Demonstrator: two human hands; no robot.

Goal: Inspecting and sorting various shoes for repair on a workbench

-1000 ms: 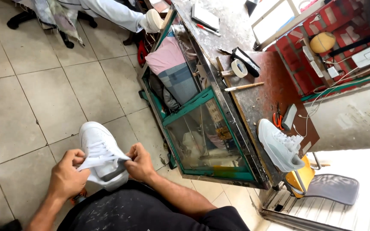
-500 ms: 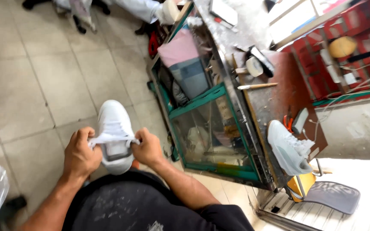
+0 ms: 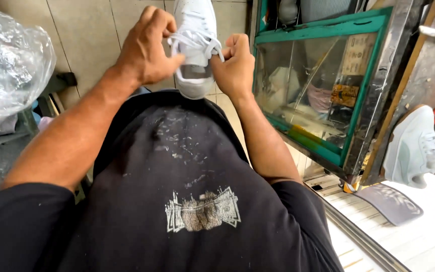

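I hold the white sneaker (image 3: 193,48) up in front of my chest, just left of the green glass cabinet (image 3: 323,90). My left hand (image 3: 144,48) and right hand (image 3: 235,65) each pinch a white lace (image 3: 197,40) tight, fingers closed narrow. I judge this the lacing step; tightening calls for an even pull on both ends. A second sneaker (image 3: 414,146) rests right of the cabinet.

The person wears a black short-sleeved T-shirt (image 3: 177,191), its sleeves ending above the elbows at the lower left and lower right of the frame. A small grey-and-white printed graphic sits at lower centre, with pale flecks scattered above it. Forearms and both hands are bare, without gloves.
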